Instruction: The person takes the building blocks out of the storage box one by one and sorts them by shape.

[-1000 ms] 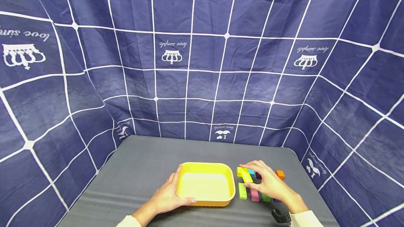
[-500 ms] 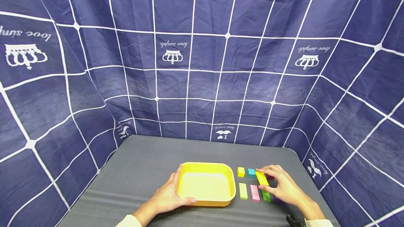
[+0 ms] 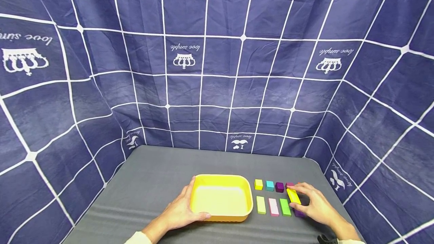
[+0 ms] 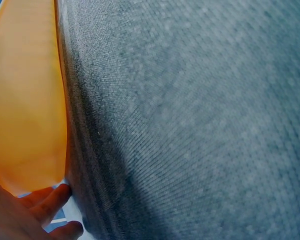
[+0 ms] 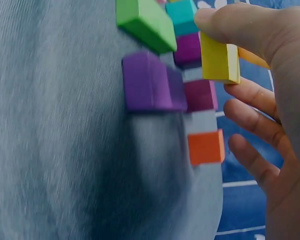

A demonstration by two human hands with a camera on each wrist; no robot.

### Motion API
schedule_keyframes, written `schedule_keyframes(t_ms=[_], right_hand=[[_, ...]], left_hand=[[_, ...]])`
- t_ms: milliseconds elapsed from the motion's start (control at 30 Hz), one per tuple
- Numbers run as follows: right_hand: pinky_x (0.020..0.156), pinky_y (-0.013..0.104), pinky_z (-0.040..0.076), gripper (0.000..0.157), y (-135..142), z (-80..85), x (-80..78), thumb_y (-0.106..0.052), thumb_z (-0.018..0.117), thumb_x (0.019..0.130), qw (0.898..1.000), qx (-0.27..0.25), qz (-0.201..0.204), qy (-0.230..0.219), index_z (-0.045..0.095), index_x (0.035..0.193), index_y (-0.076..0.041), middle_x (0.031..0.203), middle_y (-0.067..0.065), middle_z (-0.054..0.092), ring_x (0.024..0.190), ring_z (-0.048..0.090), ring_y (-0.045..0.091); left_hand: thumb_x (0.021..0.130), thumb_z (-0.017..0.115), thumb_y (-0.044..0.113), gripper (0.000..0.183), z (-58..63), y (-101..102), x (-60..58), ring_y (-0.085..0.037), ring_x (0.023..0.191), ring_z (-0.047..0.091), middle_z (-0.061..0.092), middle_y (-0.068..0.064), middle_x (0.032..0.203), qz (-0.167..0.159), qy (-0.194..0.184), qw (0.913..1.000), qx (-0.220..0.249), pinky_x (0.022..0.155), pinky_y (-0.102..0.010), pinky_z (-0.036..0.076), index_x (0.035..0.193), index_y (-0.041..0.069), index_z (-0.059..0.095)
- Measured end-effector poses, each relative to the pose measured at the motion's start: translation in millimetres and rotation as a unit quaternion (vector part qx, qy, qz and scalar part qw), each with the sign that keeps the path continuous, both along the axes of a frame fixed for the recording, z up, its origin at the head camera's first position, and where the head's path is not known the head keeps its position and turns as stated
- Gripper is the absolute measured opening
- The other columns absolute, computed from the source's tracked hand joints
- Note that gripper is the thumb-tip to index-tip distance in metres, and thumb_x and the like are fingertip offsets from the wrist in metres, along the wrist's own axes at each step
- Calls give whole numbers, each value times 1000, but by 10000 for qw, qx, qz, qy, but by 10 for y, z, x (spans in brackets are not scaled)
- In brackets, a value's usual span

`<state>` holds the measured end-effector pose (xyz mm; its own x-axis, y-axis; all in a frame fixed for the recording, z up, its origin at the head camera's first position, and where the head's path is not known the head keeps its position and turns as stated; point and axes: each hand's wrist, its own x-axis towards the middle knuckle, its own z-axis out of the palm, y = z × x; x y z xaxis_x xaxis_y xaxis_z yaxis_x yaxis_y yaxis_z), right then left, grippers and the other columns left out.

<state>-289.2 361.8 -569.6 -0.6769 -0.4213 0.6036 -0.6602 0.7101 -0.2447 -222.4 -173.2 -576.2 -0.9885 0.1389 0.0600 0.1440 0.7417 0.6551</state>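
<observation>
My left hand (image 3: 179, 207) grips the left end of a yellow plastic box (image 3: 230, 218), thumb along its near wall and fingers at its left side. In the left wrist view, fingertips (image 4: 57, 197) lie by the end of the box's orange-looking wall (image 4: 30, 100). My right hand (image 3: 317, 205) pinches an oblong yellow block (image 3: 293, 196) between thumb and fingers. It hangs over the right end of the block rows, above a purple block (image 3: 299, 214). The right wrist view has the yellow block (image 5: 217, 62) under the thumb, near a purple block (image 5: 137, 82) and an orange cube (image 5: 206, 147).
Right of the box lie two rows. The far row has a yellow cube (image 3: 259, 184), a teal cube (image 3: 269, 185), a dark purple cube (image 3: 279, 187) and others. Nearer are lime (image 3: 260, 205), pink (image 3: 273, 207) and green (image 3: 285, 207) oblong blocks. A blue curtain (image 3: 217, 86) surrounds the grey surface (image 3: 162, 168).
My right hand has carried the yellow block rightward along the rows, from near the box to above the purple block, uncovering cubes behind. The left hand and box stay put.
</observation>
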Motion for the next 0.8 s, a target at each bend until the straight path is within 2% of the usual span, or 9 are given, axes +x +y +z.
schedule_keyframes(t_ms=[100, 367, 633, 800], right_hand=[[108, -1, 36, 65, 92, -44, 10, -28, 113, 71, 9999, 59, -115, 39, 88, 130, -21, 122, -7, 82, 112, 78, 19], [100, 1, 41, 63, 300, -151, 25, -24, 113, 70, 9999, 73, -137, -4, 88, 127, -17, 113, -12, 82, 104, 77, 8], [87, 10, 49, 57, 441, -187, 66, -25, 112, 73, 9980, -52, -344, -522, 88, 124, -16, 110, -8, 82, 97, 72, 0], [83, 15, 52, 56, 498, -239, 79, -23, 112, 72, 9967, -64, -458, -669, 89, 123, -17, 108, -6, 82, 94, 70, -4]], left_hand=[[74, 97, 81, 153, -5, 4, -2, -25, 127, 71, 58, -10, 169, 2, -17, 10000, 5, 98, -67, 62, 189, 20, 17], [74, 97, 81, 154, -12, 5, -3, -29, 133, 71, 56, -12, 172, 18, -97, 9999, -25, 102, -73, 61, 189, 19, 16], [74, 98, 80, 153, 4, 4, 2, -28, 130, 72, 57, -13, 170, 10, -86, 10000, 29, 101, -72, 61, 189, 18, 17], [74, 98, 79, 153, 14, 3, 8, -29, 130, 72, 57, -14, 171, 17, -80, 10000, 45, 102, -73, 61, 189, 17, 17]])
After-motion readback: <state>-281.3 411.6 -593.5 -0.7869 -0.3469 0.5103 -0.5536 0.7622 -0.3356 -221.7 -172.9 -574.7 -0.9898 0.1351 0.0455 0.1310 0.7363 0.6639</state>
